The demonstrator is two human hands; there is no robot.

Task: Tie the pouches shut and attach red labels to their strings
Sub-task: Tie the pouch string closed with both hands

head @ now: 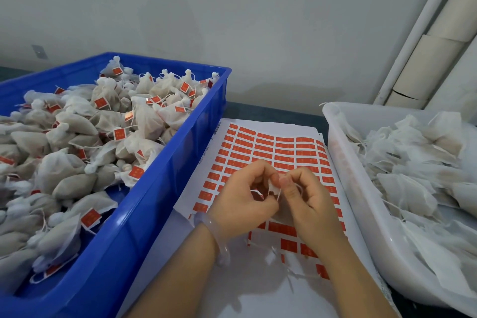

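**Head view**

- **Item in hand:** pouch (272, 186), lower centre of the frame, hanging just above the label sheet (271, 147).
- **Left hand** (242, 196): fingers curling in, pinching the pouch's gathered neck.
- **Right hand** (307, 201): fingers curling in, pinching the string (278, 196) right at the neck.
- **Risks, as judged:**
  - The thin string may be slipping out of the pinch before the knot is biting, leaving the neck loosening and the filling spilling.
  - A hard tug may be snapping it.
  - The pouch, hanging so close to the sheet, may be catching on a lifted label.
- **Blue crate** (165, 162), left of the frame: holding a heap of tied pouches (103, 121), many carrying red labels.
- **White tub** (343, 162), right of the frame: holding flat pouches (413, 162) showing no labels, seemingly awaiting tying.
- **Label sheet:** lying between the two, its lower rows showing gaps.
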